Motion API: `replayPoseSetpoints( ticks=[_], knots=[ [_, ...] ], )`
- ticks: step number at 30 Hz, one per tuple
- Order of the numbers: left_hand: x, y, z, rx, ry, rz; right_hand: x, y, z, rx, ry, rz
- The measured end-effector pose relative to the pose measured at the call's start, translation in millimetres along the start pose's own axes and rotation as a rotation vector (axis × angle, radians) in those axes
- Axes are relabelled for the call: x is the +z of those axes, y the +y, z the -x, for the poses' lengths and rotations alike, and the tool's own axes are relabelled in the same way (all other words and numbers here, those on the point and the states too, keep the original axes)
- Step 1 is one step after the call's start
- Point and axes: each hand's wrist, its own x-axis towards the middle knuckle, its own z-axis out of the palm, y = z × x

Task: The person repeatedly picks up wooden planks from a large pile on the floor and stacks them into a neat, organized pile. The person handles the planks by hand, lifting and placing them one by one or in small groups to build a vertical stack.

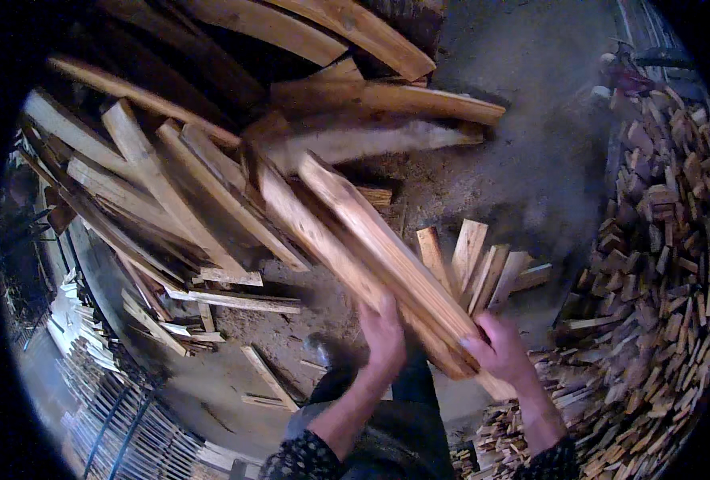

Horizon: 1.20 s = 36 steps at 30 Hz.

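Observation:
Two long, rough-sawn wooden boards slant from the centre down toward my right side, lying close together. My left hand is closed on the outer edge of the left board, its thumb up along the side. Around the near end of the right board my right hand is wrapped, thumb on top. The far ends of both boards reach to the big heap of planks, and I cannot tell whether they rest on it. Part of my left fingers is hidden beneath the wood.
A heap of long planks fills the upper left. Several short offcuts stand fanned out beyond my right hand. A large pile of small wood pieces runs along the right. Loose sticks lie on the dirty floor near my feet.

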Motion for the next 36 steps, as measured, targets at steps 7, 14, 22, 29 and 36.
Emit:
replayPoseSetpoints(
  ticks=[7,14,22,29,36],
  knots=[
    [-16.4,-90.1,139.3,-0.443,-0.210,-0.090,35.4,80.4,138.8,0.353,0.171,-0.099],
    [-20.1,-176.5,120.7,-0.013,-0.745,-0.701,72.1,196.6,165.7,0.464,0.336,0.016],
    [-13.2,-62.2,-166.5,0.705,-0.236,-1.343,94.1,269.0,75.0,0.385,0.363,-0.205],
    [7.8,-16.3,-229.0,0.695,-0.234,-1.830,93.0,191.0,-24.0,0.171,0.212,-0.425],
    [-26.2,-8.4,-193.5,0.881,-0.651,-1.361,32.4,98.1,-102.7,-0.244,0.421,0.186]
  ],
)
